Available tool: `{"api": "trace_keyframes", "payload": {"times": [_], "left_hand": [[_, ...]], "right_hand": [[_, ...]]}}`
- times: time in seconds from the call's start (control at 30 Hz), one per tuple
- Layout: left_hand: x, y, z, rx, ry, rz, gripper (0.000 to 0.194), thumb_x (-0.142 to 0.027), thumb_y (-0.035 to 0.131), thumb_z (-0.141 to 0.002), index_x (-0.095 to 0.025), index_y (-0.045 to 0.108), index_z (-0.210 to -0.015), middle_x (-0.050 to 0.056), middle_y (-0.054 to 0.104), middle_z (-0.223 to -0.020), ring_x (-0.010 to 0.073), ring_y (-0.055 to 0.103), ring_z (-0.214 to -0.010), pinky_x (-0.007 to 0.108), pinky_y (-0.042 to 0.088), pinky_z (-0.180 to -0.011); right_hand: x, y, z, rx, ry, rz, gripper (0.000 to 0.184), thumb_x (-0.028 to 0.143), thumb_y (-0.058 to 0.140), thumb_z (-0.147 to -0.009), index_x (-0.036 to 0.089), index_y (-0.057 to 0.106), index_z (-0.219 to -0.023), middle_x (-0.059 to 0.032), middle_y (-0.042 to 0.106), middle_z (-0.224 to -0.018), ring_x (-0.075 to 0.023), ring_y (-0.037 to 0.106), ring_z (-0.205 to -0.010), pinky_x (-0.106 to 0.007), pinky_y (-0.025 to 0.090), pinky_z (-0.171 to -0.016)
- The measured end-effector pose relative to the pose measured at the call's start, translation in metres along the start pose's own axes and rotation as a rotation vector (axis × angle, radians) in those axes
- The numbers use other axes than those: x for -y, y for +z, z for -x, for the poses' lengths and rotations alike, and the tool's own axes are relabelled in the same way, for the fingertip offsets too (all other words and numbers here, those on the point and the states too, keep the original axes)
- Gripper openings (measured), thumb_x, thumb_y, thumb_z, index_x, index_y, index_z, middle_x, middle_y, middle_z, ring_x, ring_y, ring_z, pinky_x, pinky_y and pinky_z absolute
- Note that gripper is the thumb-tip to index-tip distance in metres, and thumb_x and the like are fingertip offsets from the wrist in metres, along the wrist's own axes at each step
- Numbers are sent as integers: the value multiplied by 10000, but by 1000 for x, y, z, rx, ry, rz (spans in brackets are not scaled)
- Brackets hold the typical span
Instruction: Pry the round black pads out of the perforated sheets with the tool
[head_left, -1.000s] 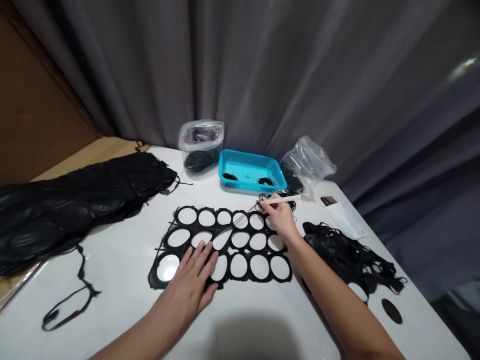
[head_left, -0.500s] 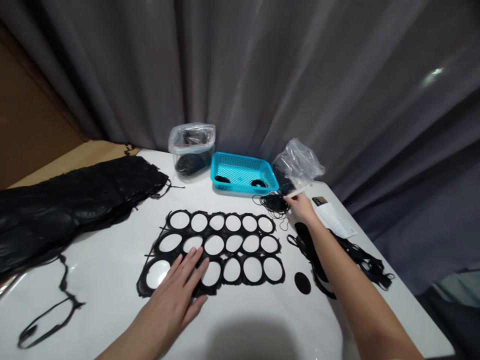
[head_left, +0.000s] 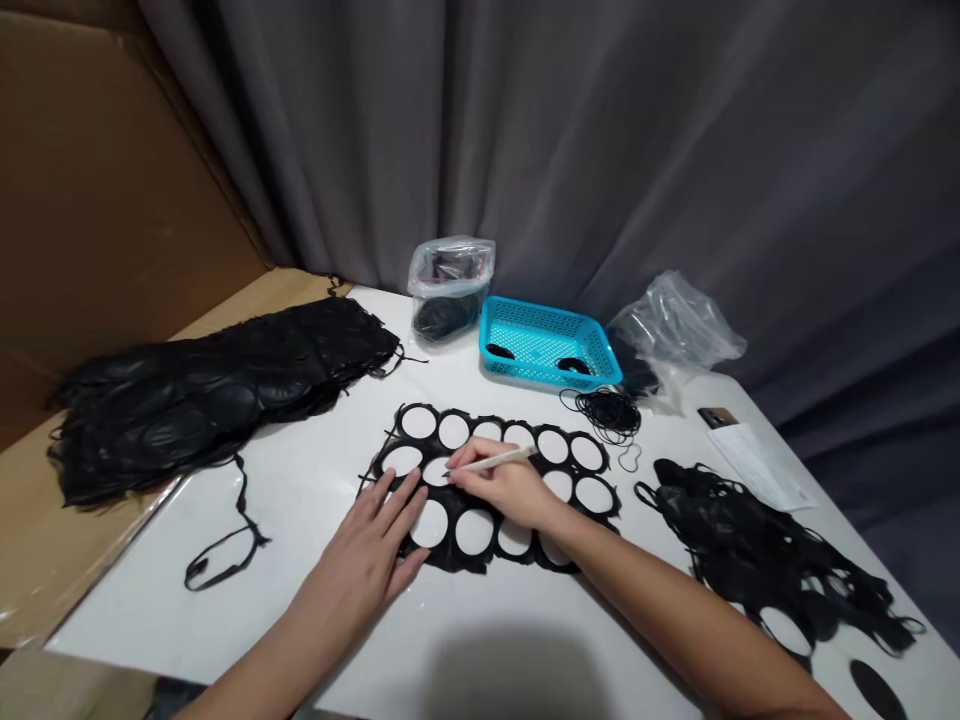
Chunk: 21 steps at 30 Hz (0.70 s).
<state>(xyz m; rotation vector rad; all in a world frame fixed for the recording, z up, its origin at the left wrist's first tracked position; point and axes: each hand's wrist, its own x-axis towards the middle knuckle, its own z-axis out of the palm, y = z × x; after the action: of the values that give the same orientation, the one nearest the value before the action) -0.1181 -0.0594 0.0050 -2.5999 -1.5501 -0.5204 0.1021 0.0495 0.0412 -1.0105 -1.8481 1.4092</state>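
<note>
A black sheet (head_left: 451, 548) with rows of round holes lies on the white table, whose surface shows through them. My left hand (head_left: 373, 535) rests flat on its left side, fingers spread. In my right hand (head_left: 511, 492) is a slim white pencil-like tool (head_left: 491, 461), pinched between the fingers. Its dark pointed tip is at a hole in the middle row, near my left fingertips; I cannot tell whether it touches the edge. My right hand and forearm cover some of the holes.
Black padded sheets (head_left: 217, 385) are piled at the left. Behind stand a clear bag (head_left: 452, 285), a blue basket (head_left: 544, 375) holding black pieces and another plastic bag (head_left: 690, 325). Black cords (head_left: 609, 412) lie before the basket. Black scraps (head_left: 742, 530) and a paper (head_left: 757, 465) are right.
My right hand has come from beside the cords to the perforated sheet, bringing the white tool. My left hand stays flat on the sheet. The view has shifted left.
</note>
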Motion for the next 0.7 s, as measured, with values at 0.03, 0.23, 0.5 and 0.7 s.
{"api": "trace_keyframes", "payload": {"times": [0.03, 0.23, 0.5, 0.7], "left_hand": [[0, 0, 0, 8, 0, -5, 518, -427, 476, -1023, -192, 460, -1485, 93, 429, -1560, 344, 405, -1421, 502, 426, -1089], [-2, 1, 3, 46, -8, 11, 527, -404, 486, -1017, -175, 454, -1491, 93, 408, -1573, 383, 325, -1454, 548, 424, -1075], [-1, -1, 1, 62, -20, 41, 549, -427, 498, -1009, -218, 424, -1512, 81, 412, -1572, 371, 283, -1475, 535, 422, -1080], [0, -1, 1, 62, -3, 16, 565, -424, 523, -988, -191, 443, -1496, 86, 398, -1580, 390, 300, -1463, 537, 419, -1081]], "right_hand": [[0, 8, -1, 22, -14, 28, 110, 271, 660, -839, 208, 619, -759, -43, 725, -952, -191, 674, -877, -316, 511, -786], [-3, 16, -1, 45, 22, 43, 94, 239, 626, -855, 203, 607, -770, -43, 717, -968, -193, 666, -910, -331, 494, -837], [-4, 14, -2, 66, -29, 112, 122, 212, 615, -883, 202, 587, -765, -38, 707, -959, -178, 661, -889, -314, 500, -821], [-5, 27, 8, 196, -410, 678, 97, 152, 515, -969, 193, 603, -967, -124, 687, -1107, -235, 610, -1011, -373, 482, -865]]}}
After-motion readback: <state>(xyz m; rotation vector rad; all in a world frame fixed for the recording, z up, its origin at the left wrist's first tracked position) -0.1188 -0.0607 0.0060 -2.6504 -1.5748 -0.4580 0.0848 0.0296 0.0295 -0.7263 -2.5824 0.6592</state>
